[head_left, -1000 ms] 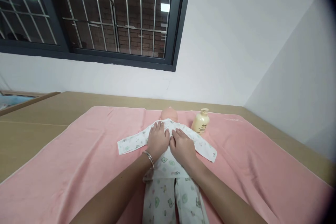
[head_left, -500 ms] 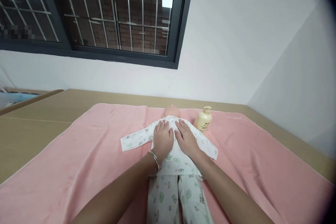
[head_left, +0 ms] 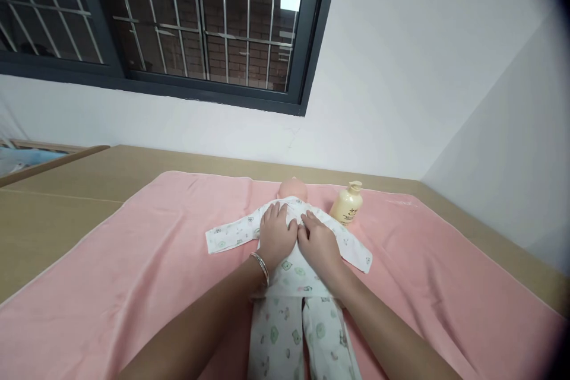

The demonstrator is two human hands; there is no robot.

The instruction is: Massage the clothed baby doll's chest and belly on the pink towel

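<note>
Your left hand (head_left: pixel 275 233) and right hand (head_left: pixel 319 242) lie flat and released, palms down, on the doll's (head_left: pixel 291 249) chest, grasping nothing. They've crept a touch closer together since a moment ago, smoothing the printed top. The doll lies face-up on the pink towel (head_left: pixel 133 261), lotion bottle (head_left: pixel 346 204) just beside its shoulder.

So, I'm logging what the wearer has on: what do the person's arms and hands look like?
Both forearms are bare, with no sleeves showing and no gloves. The left hand has a thin silver bangle at the wrist. The right hand shows no jewellery that I can make out.
</note>
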